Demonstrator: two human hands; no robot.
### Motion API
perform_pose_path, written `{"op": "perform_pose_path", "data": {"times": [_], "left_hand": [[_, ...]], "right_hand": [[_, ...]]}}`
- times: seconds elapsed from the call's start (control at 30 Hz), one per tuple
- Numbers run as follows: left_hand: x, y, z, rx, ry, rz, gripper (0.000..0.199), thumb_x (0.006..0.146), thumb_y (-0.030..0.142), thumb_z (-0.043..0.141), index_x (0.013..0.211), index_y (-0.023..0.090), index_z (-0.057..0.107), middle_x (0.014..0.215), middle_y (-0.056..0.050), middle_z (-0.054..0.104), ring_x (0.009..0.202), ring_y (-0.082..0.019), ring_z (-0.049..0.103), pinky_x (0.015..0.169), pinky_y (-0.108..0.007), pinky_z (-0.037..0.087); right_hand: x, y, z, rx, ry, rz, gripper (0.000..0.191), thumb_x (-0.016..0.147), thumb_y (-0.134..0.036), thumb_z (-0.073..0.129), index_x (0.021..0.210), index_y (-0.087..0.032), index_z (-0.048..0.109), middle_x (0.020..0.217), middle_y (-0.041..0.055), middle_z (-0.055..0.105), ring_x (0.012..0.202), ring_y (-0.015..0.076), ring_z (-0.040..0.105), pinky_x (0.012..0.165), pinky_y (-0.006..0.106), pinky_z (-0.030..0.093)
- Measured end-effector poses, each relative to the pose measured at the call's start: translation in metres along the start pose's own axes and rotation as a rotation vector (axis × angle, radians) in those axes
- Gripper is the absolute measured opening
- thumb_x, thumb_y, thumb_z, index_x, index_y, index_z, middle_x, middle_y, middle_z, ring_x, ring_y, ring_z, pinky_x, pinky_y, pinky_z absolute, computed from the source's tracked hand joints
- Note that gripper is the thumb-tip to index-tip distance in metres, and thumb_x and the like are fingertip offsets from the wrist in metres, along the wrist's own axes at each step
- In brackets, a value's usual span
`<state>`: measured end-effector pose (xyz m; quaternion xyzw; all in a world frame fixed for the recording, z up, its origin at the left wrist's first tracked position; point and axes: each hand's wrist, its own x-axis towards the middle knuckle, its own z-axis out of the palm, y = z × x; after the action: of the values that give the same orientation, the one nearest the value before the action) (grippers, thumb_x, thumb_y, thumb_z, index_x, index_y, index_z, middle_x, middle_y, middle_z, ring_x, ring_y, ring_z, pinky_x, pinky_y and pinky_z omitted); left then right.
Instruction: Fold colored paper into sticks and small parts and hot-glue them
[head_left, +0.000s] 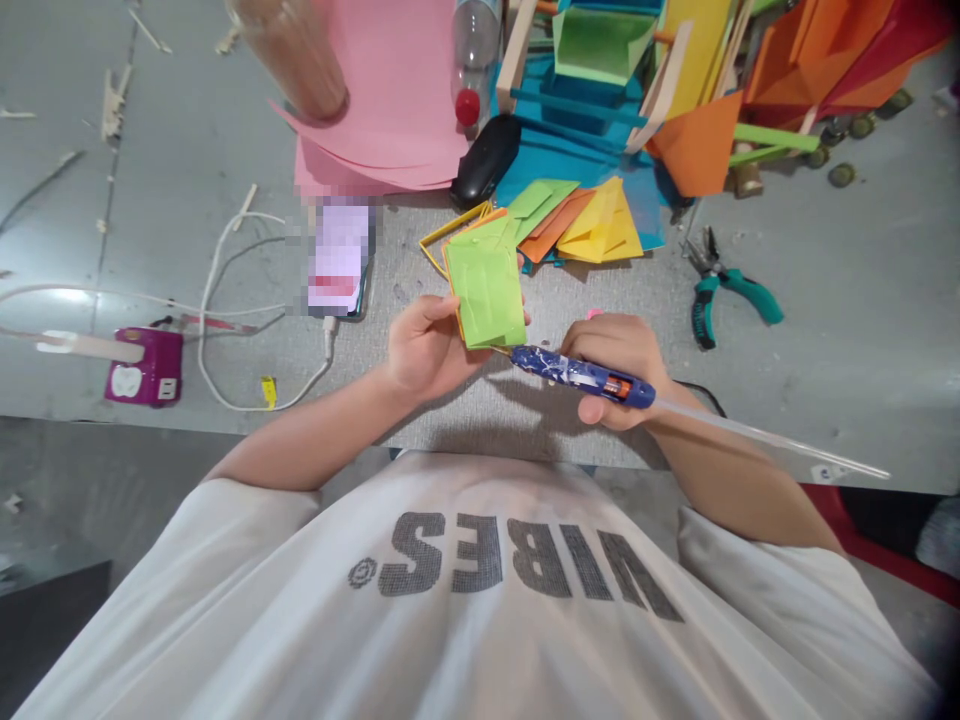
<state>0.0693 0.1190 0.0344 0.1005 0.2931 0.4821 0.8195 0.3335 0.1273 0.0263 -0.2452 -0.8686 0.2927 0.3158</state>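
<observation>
My left hand (pixel 431 345) is closed around a small folded piece of green paper (pixel 489 290), with an orange edge showing along its left side. My right hand (pixel 619 355) grips a blue hot glue gun (pixel 581 375), and a long clear glue stick (pixel 780 440) runs out of its back end. The glue gun's nozzle (pixel 501 349) is at the lower edge of the green paper; whether it touches cannot be made out. Just beyond the paper lie folded green (pixel 544 205), orange (pixel 556 228) and yellow (pixel 604 225) paper pieces.
Teal-handled pliers (pixel 720 285) lie to the right. A phone (pixel 337 260) on a white cable and a purple power adapter (pixel 142 368) are at left. Pink sheets (pixel 397 100), a bottle (pixel 474 60), a black case (pixel 487 160) and a wood-and-paper construction (pixel 600 50) stand at the back.
</observation>
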Motion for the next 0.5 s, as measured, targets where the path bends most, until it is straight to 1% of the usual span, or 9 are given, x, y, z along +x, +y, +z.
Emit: {"op": "perform_pose_path", "data": {"times": [0.17,0.3,0.4,0.5], "left_hand": [[-0.0006,-0.0011,0.0005,-0.009,-0.023,0.013,0.058,0.096,0.04,0.054,0.147,0.017,0.072,0.113,-0.015,0.087,0.107,-0.037,0.086,0.09,-0.05,0.069],[-0.0009,-0.0012,0.0007,-0.007,-0.009,0.011,0.058,0.097,0.041,0.053,0.147,0.018,0.072,0.11,-0.014,0.087,0.108,-0.038,0.086,0.091,-0.051,0.069],[-0.0016,0.0001,0.0013,0.002,-0.005,0.013,0.059,0.097,0.041,0.053,0.148,0.017,0.072,0.11,-0.014,0.087,0.108,-0.038,0.086,0.091,-0.051,0.069],[-0.0029,0.0021,0.0024,-0.006,-0.017,0.013,0.062,0.098,0.04,0.052,0.151,0.016,0.07,0.112,-0.014,0.087,0.104,-0.036,0.087,0.089,-0.049,0.07]], "right_hand": [[-0.0015,0.0026,0.0006,-0.028,-0.008,0.008,0.075,0.103,-0.096,0.041,0.077,-0.026,0.052,0.07,0.0015,0.06,0.058,0.017,0.051,0.062,0.036,0.033],[-0.0019,0.0039,-0.0008,-0.057,-0.013,0.001,0.074,0.104,-0.095,0.039,0.076,-0.026,0.049,0.068,0.0003,0.056,0.056,0.0167,0.045,0.061,0.037,0.031],[-0.0017,0.0041,-0.003,-0.081,-0.022,0.009,0.074,0.103,-0.095,0.037,0.075,-0.027,0.046,0.066,-0.0001,0.052,0.055,0.0171,0.042,0.062,0.037,0.031],[-0.0017,0.0039,-0.0054,-0.09,-0.027,0.013,0.074,0.104,-0.095,0.037,0.074,-0.027,0.045,0.066,0.0002,0.052,0.055,0.0173,0.041,0.062,0.037,0.031]]}}
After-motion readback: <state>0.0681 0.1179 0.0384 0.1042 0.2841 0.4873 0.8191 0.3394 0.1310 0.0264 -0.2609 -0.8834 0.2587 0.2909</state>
